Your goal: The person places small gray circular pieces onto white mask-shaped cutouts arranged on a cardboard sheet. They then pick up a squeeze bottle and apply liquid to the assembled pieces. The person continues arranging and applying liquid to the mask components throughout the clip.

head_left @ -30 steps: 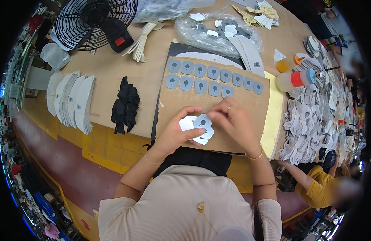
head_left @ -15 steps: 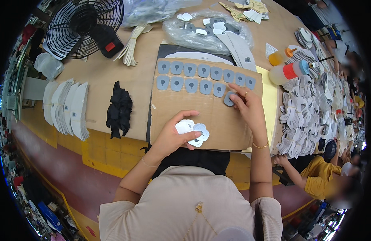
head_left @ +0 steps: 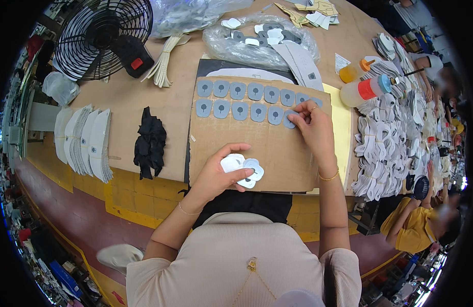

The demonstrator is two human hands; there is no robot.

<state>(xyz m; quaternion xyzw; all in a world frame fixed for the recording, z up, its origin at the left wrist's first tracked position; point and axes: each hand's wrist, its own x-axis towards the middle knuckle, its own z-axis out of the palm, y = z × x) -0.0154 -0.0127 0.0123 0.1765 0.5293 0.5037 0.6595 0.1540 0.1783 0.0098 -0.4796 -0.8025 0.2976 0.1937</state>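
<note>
At far left, bundles of white cut pieces [head_left: 82, 140] lie along the table's edge, with a black fan [head_left: 104, 38] beyond them. Next come a crumpled black cloth [head_left: 150, 143] and, farther back, a tied bundle of cream strips [head_left: 165, 61].

The left hand [head_left: 218, 171] is curled partly closed above the cardboard [head_left: 211, 137], its thumb pressing a fanned pile of white patches [head_left: 235, 161] against the fingers. Two rows of grey patches [head_left: 258, 111] lie across the upper cardboard; behind it sits a clear plastic bag [head_left: 216, 43] of loose patches. At the lower row's right end is another grey patch [head_left: 288, 119], touched by the nearly closed thumb and fingertips of the right hand [head_left: 316, 128]; whether they pinch or only press it, I cannot tell.

Farther right come a yellow sheet [head_left: 339, 123], two bottles [head_left: 367, 90], heaped white pieces [head_left: 374, 174] and a co-worker in yellow [head_left: 408, 225].
</note>
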